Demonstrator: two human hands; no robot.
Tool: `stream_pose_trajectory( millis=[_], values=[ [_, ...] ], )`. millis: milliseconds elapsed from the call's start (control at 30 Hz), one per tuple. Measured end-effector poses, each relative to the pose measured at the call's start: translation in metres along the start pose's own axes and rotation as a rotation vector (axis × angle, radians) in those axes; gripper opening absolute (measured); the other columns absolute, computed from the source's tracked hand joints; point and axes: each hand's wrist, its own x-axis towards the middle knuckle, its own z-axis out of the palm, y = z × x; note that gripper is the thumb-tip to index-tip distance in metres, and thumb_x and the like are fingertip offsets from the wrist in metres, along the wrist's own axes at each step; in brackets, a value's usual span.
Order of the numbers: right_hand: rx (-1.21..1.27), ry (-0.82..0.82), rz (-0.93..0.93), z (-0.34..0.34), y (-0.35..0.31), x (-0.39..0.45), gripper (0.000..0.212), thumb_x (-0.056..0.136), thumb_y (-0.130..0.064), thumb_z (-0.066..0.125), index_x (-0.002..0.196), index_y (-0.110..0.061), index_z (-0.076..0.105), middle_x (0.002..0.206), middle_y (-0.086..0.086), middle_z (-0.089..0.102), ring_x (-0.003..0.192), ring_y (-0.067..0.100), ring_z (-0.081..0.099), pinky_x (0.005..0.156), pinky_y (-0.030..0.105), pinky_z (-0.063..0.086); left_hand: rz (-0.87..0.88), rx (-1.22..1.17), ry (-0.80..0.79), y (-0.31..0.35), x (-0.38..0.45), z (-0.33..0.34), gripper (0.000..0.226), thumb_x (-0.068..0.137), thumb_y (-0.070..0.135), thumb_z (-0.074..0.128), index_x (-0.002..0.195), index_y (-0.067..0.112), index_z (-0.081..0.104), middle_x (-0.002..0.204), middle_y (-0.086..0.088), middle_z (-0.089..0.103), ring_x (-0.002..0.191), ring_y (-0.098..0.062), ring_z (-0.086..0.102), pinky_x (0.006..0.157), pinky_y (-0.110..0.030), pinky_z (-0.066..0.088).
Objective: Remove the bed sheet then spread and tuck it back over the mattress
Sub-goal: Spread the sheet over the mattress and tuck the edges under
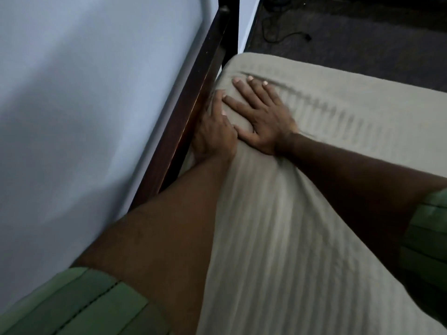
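While the striped bed sheet [278,226] is already spread over the mattress, its left edge is being tucked. It is pressed flat by the right hand [262,117], fingers straight. The left hand [212,131] is pushed down beside the dark bed frame [193,97]; its grip cannot be told.

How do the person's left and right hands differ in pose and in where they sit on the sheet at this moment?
The right hand lies flat on top of the bed sheet, fingers straight and spread; the left hand sits at the sheet's edge, fingers angled down beside the dark wooden bed frame. The right hand shows fully; the left hand's fingertips are partly hidden. Both touch the sheet near the same corner.
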Motion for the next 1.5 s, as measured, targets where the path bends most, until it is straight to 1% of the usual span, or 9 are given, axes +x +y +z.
stream_pose_trajectory(
  millis=[167,400,500,667,900,967,1167,1267,1500],
  values=[
    [0.112,0.039,0.119,0.013,0.024,0.03,0.069,0.101,-0.058,0.036,0.163,-0.032,0.021,0.171,0.005,0.016,0.158,0.028,0.013,0.126,0.051,0.013,0.129,-0.004,0.155,-0.003,0.02,0.017,0.059,0.107,0.027,0.04,0.162,0.034,0.021,0.162,0.0,0.038,0.143,-0.017,0.039,0.11,-0.026,0.024],
    [0.209,-0.078,0.672,-0.007,0.073,0.102,0.071,0.1,-0.062,0.015,0.126,-0.02,0.067,0.13,0.015,0.066,0.122,0.035,0.058,0.114,0.048,0.033,0.2,-0.185,0.312,-0.015,0.027,0.042,0.047,0.105,0.017,0.052,0.152,0.017,0.049,0.145,-0.007,0.059,0.128,-0.015,0.048,0.104,-0.019,0.03],
    [0.223,0.109,0.431,-0.007,0.056,0.081,0.057,0.106,-0.048,0.028,0.146,-0.016,0.052,0.155,0.013,0.046,0.142,0.032,0.042,0.122,0.048,0.024,0.123,0.003,0.329,-0.023,0.03,0.049,0.05,0.107,0.031,0.042,0.157,0.03,0.038,0.151,-0.002,0.053,0.135,-0.016,0.043,0.109,-0.029,0.03],
    [0.066,-0.081,0.071,-0.008,0.023,-0.035,0.072,0.104,-0.06,0.029,0.165,-0.026,0.011,0.173,0.003,0.008,0.159,0.024,0.005,0.127,0.048,0.01,0.114,0.139,0.262,-0.021,0.024,0.052,0.052,0.109,0.038,0.03,0.161,0.035,0.024,0.153,0.002,0.048,0.133,-0.018,0.048,0.104,-0.028,0.025],
    [0.065,-0.123,0.574,-0.009,0.127,0.02,0.069,0.1,-0.066,0.014,0.14,-0.025,0.053,0.139,0.014,0.059,0.128,0.036,0.054,0.113,0.052,0.035,0.098,0.044,0.131,-0.018,0.026,0.042,0.054,0.109,0.035,0.029,0.162,0.036,0.017,0.162,0.0,0.034,0.144,-0.022,0.036,0.114,-0.037,0.026],
    [0.067,-0.081,0.62,-0.004,0.126,0.019,0.064,0.101,-0.058,0.015,0.138,-0.023,0.054,0.14,0.011,0.058,0.129,0.034,0.051,0.116,0.053,0.031,0.126,0.025,0.127,-0.01,0.022,0.031,0.055,0.11,0.032,0.03,0.163,0.029,0.017,0.167,-0.004,0.024,0.152,-0.023,0.023,0.122,-0.039,0.016],
    [0.357,0.036,0.501,-0.017,0.122,-0.005,0.066,0.103,-0.041,0.031,0.161,-0.009,0.025,0.168,0.013,0.021,0.156,0.026,0.017,0.129,0.045,0.005,0.718,-0.078,-0.159,0.063,0.028,0.037,0.059,0.107,0.04,0.025,0.161,0.016,0.027,0.168,-0.003,0.027,0.155,-0.018,0.022,0.125,-0.043,0.02],
    [0.349,0.063,0.42,-0.014,0.1,-0.042,0.066,0.104,-0.042,0.029,0.161,-0.008,0.027,0.169,0.012,0.022,0.156,0.027,0.018,0.128,0.047,0.012,0.598,0.045,-0.167,0.113,0.024,0.068,0.072,0.101,0.048,0.007,0.162,0.015,0.026,0.168,0.0,0.025,0.156,-0.016,0.018,0.127,-0.04,0.011],
    [0.061,-0.149,0.272,-0.019,0.167,-0.055,0.072,0.101,-0.067,0.021,0.161,-0.028,0.027,0.161,0.008,0.039,0.145,0.034,0.039,0.119,0.051,0.03,0.5,0.24,-0.023,0.125,0.045,0.095,0.065,0.099,0.049,0.024,0.158,0.027,0.035,0.166,-0.002,0.03,0.155,-0.028,0.021,0.126,-0.046,0.012]
  ],
)
